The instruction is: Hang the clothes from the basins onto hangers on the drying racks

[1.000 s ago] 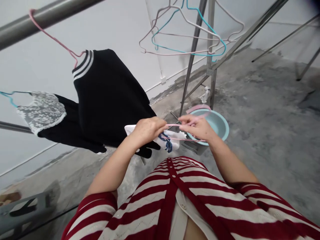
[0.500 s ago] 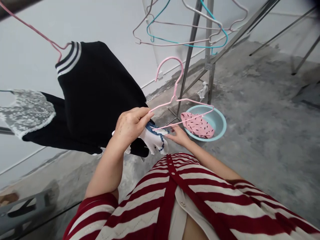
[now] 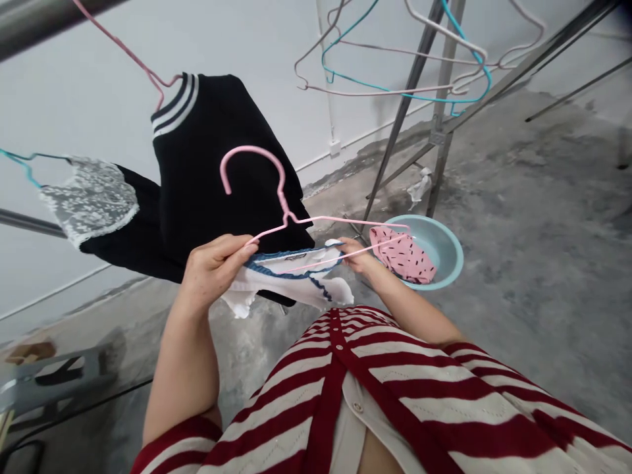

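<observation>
A pink clothes hanger (image 3: 288, 214) is tilted in front of me, its hook up and to the left. My left hand (image 3: 212, 270) is closed on its left arm together with the edge of a white garment with blue trim (image 3: 291, 280). The garment's neck opening is stretched across the lower part of the hanger. My right hand (image 3: 356, 255) pinches the other end of the blue-trimmed opening, beside the hanger's bottom wire. The hanger's right end sticks out past that hand, free of cloth.
A black top with striped collar (image 3: 227, 151) and a black garment with white lace (image 3: 103, 201) hang at left. A blue basin (image 3: 447, 257) holds pink spotted cloth (image 3: 402, 253). Empty hangers (image 3: 375, 92) hang from above beside a metal rack (image 3: 437, 138). A grey stool (image 3: 59, 382) stands lower left.
The hanger and my left hand have shifted left in view. My right hand has drawn the garment's opening out to the right, so it is now stretched wide between both hands.
</observation>
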{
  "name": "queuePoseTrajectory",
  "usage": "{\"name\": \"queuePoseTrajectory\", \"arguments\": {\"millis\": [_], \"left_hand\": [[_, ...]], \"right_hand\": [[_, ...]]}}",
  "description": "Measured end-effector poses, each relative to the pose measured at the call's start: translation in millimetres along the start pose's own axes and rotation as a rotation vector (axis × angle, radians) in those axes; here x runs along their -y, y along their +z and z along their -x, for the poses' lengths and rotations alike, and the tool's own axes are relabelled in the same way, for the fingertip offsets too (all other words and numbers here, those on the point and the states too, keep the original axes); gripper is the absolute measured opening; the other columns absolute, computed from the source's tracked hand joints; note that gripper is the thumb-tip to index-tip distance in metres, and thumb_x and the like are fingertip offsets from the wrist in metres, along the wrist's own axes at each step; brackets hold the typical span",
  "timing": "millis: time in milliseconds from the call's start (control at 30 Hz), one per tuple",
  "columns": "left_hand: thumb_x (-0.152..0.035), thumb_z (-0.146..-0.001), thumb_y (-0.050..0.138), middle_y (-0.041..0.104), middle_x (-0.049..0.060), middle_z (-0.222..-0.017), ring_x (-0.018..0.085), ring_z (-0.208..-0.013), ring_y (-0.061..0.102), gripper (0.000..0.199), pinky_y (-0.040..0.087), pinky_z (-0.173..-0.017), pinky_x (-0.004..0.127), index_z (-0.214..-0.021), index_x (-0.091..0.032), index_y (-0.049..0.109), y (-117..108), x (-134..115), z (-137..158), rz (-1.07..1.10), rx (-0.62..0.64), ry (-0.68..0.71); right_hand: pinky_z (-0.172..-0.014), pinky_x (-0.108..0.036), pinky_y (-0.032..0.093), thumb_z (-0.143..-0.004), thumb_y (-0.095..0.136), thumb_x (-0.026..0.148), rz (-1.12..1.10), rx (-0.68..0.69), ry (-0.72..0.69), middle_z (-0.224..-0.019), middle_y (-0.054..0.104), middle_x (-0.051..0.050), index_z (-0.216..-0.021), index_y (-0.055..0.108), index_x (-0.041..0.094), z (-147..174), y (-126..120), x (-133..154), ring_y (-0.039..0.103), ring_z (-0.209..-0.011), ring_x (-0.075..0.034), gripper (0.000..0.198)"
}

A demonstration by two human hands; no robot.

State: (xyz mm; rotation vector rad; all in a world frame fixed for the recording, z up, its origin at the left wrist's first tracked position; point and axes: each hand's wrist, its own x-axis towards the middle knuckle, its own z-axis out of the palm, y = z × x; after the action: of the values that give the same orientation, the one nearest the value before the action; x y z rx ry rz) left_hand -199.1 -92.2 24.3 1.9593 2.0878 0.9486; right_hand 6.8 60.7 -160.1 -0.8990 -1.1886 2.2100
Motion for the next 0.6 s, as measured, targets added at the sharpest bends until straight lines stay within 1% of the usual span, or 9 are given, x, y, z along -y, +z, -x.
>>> {"name": "queuePoseTrajectory", "arguments": {"millis": [67,133,200,267,333,400,533,600], "left_hand": [[-0.035,-0.084,0.058,0.068,0.001,-0.079,0.014,-0.073,0.062,0.02,0.045,-0.063,0.024,-0.09,-0.022,0.072,-1.3,20.3,8.0,-0.006,-0.026,-0.047],[-0.036,-0.084,0.058,0.066,0.001,-0.077,0.013,-0.07,0.061,0.021,0.044,-0.061,0.024,-0.091,-0.021,0.071,-0.5,34.7,14.1,-0.018,-0.039,-0.056],[-0.035,-0.084,0.058,0.065,0.0,-0.076,0.013,-0.068,0.059,0.021,0.044,-0.059,0.024,-0.093,-0.021,0.071,0.7,42.3,17.7,-0.038,-0.054,-0.029],[-0.034,-0.085,0.057,0.064,-0.001,-0.073,0.012,-0.065,0.058,0.02,0.042,-0.058,0.023,-0.094,-0.022,0.071,1.7,44.6,19.2,-0.111,-0.105,0.025],[-0.032,-0.086,0.056,0.063,-0.002,-0.07,0.01,-0.063,0.057,0.019,0.041,-0.056,0.021,-0.096,-0.023,0.07,2.8,44.0,19.6,-0.238,-0.184,0.099],[-0.029,-0.087,0.056,0.064,-0.002,-0.07,0.009,-0.063,0.057,0.019,0.04,-0.056,0.02,-0.099,-0.024,0.07,4.9,42.8,19.6,-0.358,-0.243,0.172],[-0.028,-0.087,0.057,0.065,-0.001,-0.074,0.009,-0.063,0.058,0.021,0.036,-0.051,0.019,-0.105,-0.026,0.068,16.4,40.5,20.9,-0.569,-0.29,0.258],[-0.029,-0.086,0.057,0.065,0.0,-0.073,0.01,-0.062,0.057,0.023,0.032,-0.049,0.021,-0.107,-0.026,0.067,27.5,37.8,22.3,-0.677,-0.318,0.262]], "right_hand": [[-0.079,-0.036,0.053,-0.09,0.053,0.036,-0.044,-0.014,-0.001,-0.109,0.06,-0.007,-0.113,0.056,0.013,-2.5,-7.2,3.3,0.06,-0.093,-0.016,0.033],[-0.069,-0.03,0.053,-0.086,0.057,0.036,-0.082,-0.032,-0.008,-0.092,0.064,-0.005,-0.101,0.06,0.012,-3.4,-17.0,9.5,0.061,-0.078,-0.013,0.028],[-0.058,-0.025,0.049,-0.075,0.068,0.031,-0.119,-0.054,-0.021,-0.072,0.064,-0.002,-0.085,0.063,0.012,-1.5,-26.6,17.3,0.058,-0.062,-0.011,0.022],[-0.052,-0.023,0.046,-0.06,0.074,0.022,-0.159,-0.074,-0.047,-0.062,0.062,0.001,-0.077,0.063,0.014,3.3,-34.7,25.6,0.055,-0.053,-0.01,0.021],[-0.049,-0.023,0.043,-0.05,0.074,0.015,-0.188,-0.12,-0.081,-0.058,0.061,0.003,-0.075,0.062,0.015,9.6,-41.6,33.6,0.053,-0.049,-0.01,0.027],[-0.047,-0.023,0.041,-0.046,0.071,0.013,-0.198,-0.215,-0.116,-0.055,0.06,0.004,-0.072,0.06,0.016,15.7,-48.8,41.3,0.052,-0.046,-0.01,0.028],[-0.049,-0.023,0.04,-0.043,0.068,0.014,-0.153,-0.419,-0.172,-0.055,0.058,0.005,-0.068,0.058,0.017,25.6,-62.9,55.8,0.051,-0.049,-0.01,0.026],[-0.051,-0.022,0.037,-0.047,0.067,0.016,-0.048,-0.508,-0.266,-0.058,0.057,0.005,-0.068,0.058,0.018,30.8,-64.2,60.9,0.049,-0.052,-0.009,0.023]]}}
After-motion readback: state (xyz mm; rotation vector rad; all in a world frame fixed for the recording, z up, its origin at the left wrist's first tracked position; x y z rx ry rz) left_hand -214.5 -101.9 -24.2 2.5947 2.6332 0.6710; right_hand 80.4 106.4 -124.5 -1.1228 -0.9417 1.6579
